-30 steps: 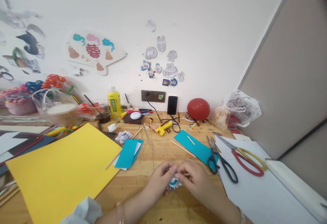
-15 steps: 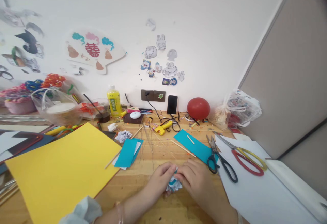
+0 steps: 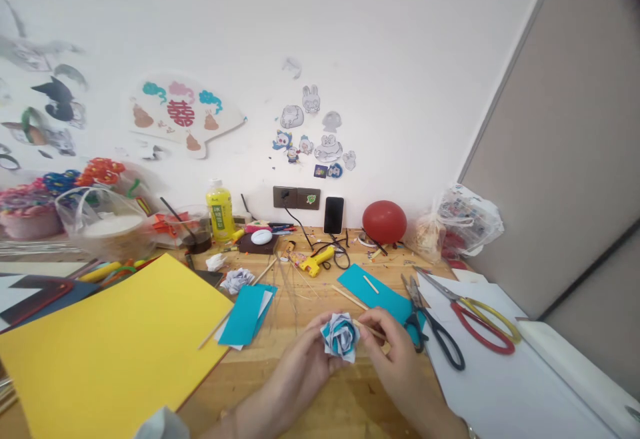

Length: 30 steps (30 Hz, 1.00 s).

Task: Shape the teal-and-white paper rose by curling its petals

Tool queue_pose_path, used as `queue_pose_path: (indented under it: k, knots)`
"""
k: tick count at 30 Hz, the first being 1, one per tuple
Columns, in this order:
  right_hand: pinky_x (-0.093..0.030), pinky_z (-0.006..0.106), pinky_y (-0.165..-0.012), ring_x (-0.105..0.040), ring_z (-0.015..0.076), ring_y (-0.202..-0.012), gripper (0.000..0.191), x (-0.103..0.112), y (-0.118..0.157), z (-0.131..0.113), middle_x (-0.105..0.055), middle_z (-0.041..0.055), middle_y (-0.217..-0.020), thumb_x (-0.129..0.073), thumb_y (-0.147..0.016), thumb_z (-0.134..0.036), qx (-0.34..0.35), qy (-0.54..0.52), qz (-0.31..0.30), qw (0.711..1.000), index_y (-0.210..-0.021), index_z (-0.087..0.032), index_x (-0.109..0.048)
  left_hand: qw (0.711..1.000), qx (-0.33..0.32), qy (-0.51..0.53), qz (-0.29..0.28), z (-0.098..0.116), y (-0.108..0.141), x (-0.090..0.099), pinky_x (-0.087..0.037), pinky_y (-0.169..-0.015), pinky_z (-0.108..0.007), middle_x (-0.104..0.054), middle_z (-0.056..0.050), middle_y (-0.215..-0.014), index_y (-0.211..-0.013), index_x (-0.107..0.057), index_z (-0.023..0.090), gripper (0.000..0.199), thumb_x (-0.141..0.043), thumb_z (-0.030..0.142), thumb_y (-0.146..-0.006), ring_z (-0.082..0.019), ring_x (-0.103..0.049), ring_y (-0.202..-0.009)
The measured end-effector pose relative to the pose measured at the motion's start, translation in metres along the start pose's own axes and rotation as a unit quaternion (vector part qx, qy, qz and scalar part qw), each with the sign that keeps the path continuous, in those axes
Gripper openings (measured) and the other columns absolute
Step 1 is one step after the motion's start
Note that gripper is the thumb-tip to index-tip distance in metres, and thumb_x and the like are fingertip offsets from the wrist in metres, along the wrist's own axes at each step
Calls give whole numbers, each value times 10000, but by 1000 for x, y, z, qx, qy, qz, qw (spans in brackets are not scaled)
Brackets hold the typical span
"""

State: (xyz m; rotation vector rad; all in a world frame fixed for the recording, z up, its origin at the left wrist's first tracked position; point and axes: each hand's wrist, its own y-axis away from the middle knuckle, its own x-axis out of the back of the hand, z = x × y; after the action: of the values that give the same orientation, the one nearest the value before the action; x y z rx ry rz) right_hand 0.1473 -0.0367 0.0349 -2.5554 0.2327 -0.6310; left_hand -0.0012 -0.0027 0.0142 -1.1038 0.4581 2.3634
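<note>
A paper flower in white and teal faces up between my hands, above the front of the wooden table. Cupped around its left side and underside is my left hand, its fingertips partly hidden by the petals. My right hand pinches a thin wooden stick at the flower's right side. Whether the stick touches the flower is hard to tell. Teal paper strips lie to the left, and another teal sheet lies behind my right hand with a short stick on it.
A large yellow sheet covers the left. Black-handled scissors and red-and-yellow scissors lie right on white paper. Behind are a yellow glue gun, a phone, a red balloon and a bottle.
The flower has turned so its petals face me. My right hand has moved off the petals to the right and now holds a stick. The view has tilted slightly upward.
</note>
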Motion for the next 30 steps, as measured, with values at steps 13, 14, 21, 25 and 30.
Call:
queue_pose_path:
  k: [13, 14, 21, 25, 30]
  knots:
    - [-463, 245, -608, -574, 164, -693, 129, -2, 1, 7, -586, 31, -735, -446, -858, -238, 29, 39, 4, 999, -789, -189, -544, 1000, -17, 7, -25, 0, 2, -1, -411, -796, -311, -655, -69, -875, -930, -608, 154, 209, -527, 105, -745, -177, -591, -837]
    - [-460, 246, -605, -571, 164, -690, 131, -2, 1, 7, -584, 31, -730, -445, -858, -235, 32, 45, 5, 998, -784, -189, -543, 999, -18, 12, -23, 0, 1, -1, -412, -796, -313, -653, -67, -882, -927, -607, 158, 193, -525, 117, -757, -175, -591, -833]
    - [-454, 254, -599, -564, 165, -672, 126, -1, 0, 3, -592, 27, -702, -464, -839, -225, 63, 76, -15, 995, -741, -193, -536, 1000, -20, -1, -13, 1, 4, -5, -411, -783, -309, -641, -56, -881, -903, -598, 164, 155, -594, 159, -749, -176, -585, -828]
    - [-455, 245, -583, -570, 160, -654, 147, -1, 0, 4, -585, 24, -687, -467, -840, -229, 42, 55, -1, 998, -724, -187, -547, 999, -30, -13, -7, 2, 4, -7, -411, -738, -298, -644, -41, -830, -885, -583, 179, 171, -579, 112, -728, -169, -586, -777]
    - [-435, 255, -592, -559, 161, -652, 127, -1, 2, 6, -582, 22, -682, -485, -830, -208, 87, 84, -22, 992, -732, -183, -562, 999, -32, -24, 8, 3, 5, -11, -404, -710, -266, -634, -27, -804, -851, -583, 176, 168, -605, 103, -702, -151, -575, -752]
